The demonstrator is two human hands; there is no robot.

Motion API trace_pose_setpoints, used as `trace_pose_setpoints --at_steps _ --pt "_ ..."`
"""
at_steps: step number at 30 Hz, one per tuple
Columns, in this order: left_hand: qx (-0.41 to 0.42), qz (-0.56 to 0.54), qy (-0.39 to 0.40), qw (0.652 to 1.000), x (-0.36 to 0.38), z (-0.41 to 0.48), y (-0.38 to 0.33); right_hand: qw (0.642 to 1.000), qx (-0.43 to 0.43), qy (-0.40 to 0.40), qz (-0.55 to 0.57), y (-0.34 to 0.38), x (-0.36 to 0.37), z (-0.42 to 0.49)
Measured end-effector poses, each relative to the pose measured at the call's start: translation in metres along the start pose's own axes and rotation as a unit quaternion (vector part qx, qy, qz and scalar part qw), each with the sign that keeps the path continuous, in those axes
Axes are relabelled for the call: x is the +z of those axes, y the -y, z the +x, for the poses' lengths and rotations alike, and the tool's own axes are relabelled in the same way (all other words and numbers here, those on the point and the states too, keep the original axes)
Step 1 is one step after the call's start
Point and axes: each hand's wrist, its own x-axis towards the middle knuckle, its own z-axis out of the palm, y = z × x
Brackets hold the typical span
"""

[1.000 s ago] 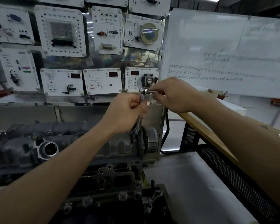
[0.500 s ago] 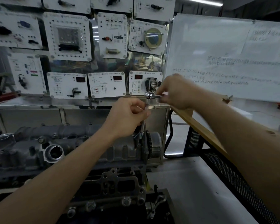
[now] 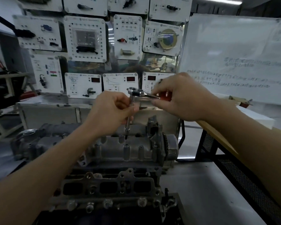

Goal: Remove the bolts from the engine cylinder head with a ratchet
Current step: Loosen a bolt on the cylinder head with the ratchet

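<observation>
Head view: mid-loosening; L hand [image 3: 113,111] fingers wrapped round extension [image 3: 128,122] of ratchet [image 3: 134,92], standing upright on cyl. head [image 3: 113,148]; bolt not visible; R hand [image 3: 182,98] pinches handle [image 3: 150,95]; next prob. swing handle, keeping tool seated.

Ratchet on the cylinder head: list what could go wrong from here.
1. The long extension leans slightly between the left hand and the cylinder head. Its tip could ride off the bolt, which is hidden, and round it.
2. The right hand holds the ratchet handle only with its fingers, so a hard pull might slip.
3. The toothed sprocket sits close by, and a slip could bring a hand against it.
</observation>
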Motion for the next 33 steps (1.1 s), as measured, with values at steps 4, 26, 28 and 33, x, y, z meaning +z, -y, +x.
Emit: trace_pose_setpoints --at_steps 4,26,28,33 --pt "-0.025 -0.009 -0.029 0.999 0.0 -0.007 0.013 0.999 0.003 0.03 0.034 0.021 0.005 -0.002" --pt "0.011 0.153 -0.075 0.985 0.016 -0.008 0.009 0.991 0.07 0.1 -0.046 0.083 -0.005 0.001" --pt "0.005 0.145 -0.085 0.986 0.018 -0.008 0.01 0.99 0.083 0.09 -0.065 0.078 -0.001 0.003" --pt "0.006 0.124 -0.09 0.988 0.015 -0.012 0.013 0.986 0.034 0.052 -0.152 0.032 0.015 0.005"
